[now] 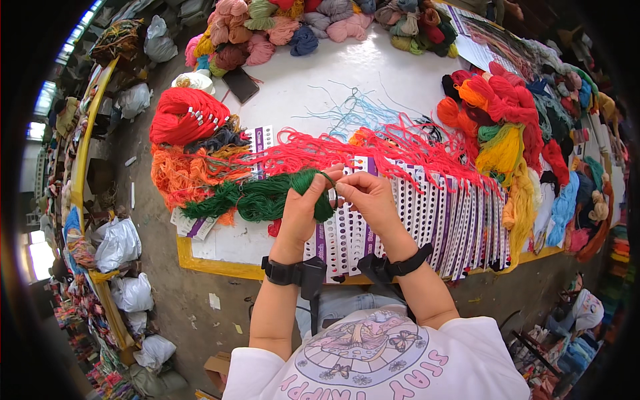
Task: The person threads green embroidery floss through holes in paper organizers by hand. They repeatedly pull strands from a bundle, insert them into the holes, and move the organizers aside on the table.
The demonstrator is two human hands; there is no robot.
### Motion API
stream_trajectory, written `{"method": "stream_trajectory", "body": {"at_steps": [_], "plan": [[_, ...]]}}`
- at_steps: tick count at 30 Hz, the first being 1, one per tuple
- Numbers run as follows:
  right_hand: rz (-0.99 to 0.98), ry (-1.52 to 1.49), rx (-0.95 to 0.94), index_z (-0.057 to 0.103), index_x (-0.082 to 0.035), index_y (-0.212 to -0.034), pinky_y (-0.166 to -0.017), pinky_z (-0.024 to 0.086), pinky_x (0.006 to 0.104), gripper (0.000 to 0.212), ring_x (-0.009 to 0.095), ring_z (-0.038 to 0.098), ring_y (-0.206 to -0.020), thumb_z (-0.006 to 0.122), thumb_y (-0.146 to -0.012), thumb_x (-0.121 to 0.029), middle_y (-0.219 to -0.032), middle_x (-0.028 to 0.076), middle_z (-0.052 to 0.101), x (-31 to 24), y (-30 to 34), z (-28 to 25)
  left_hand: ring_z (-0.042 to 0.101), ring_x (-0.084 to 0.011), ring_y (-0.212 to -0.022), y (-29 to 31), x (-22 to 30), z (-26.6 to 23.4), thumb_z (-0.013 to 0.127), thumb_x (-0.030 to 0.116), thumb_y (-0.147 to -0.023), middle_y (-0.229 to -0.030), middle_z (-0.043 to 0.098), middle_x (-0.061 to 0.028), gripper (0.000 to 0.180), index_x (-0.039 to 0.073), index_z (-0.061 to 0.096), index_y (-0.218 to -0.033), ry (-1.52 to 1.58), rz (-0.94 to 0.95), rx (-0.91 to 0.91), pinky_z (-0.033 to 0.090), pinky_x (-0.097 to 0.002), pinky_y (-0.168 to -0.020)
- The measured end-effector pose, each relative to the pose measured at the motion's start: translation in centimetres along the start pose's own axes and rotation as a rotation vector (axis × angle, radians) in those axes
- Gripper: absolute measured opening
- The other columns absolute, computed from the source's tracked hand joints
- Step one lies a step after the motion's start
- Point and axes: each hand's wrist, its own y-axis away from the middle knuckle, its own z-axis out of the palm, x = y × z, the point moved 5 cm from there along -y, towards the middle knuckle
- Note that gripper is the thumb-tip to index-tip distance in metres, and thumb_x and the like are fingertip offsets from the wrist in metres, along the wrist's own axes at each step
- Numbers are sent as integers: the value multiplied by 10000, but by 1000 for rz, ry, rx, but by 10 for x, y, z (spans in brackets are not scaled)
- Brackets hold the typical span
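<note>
A thick hank of dark green thread [267,197] lies along the table's near left side, its right end raised in my left hand [303,203]. The fingers of that hand are closed round the looped end. Close beside it, my right hand [368,195] pinches at the same green loop, thumb and forefinger pressed together; the exact strand between them is too small to make out. Under and beyond my hands, punched white and purple thread cards [427,207] stand in a long overlapping row. Bright red-pink threads [313,150] trail across their far ends.
Orange thread [177,173] and a red bundle with white tags [187,117] lie at the left, near a dark phone [241,85]. Light blue strands [360,110] spread over the white table [287,80]. Yellow hanks [503,157] hang at the right; pink and grey skeins [350,28] line the back.
</note>
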Motion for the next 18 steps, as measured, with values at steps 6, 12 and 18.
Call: {"method": "stream_trajectory", "body": {"at_steps": [6,12,18], "plan": [[-192,107,103,625,-19,-841,-561,432,199,79,68,543,-699,624,-767,-48,-870,36,578,1,3,-3,563,-172,-942,-7,-6,-2,531,166,-864,-1078,575,-122,234,-11,576,-1010,-56,111,62,485,-282,-729],[-385,-844,399,503,9,-1036,-682,481,255,237,164,561,-768,460,-845,-124,-990,109,571,-2,0,-151,464,-75,-517,-7,26,-85,489,248,-884,-855,567,-41,244,21,541,-958,368,246,292,483,-286,-681],[-743,-313,930,523,10,-787,-747,477,359,174,211,532,-747,535,-772,-164,-764,97,532,-84,80,-329,322,-16,-442,-8,25,-115,535,304,-860,-731,499,35,292,47,554,-999,386,118,301,340,-186,-458]]}}
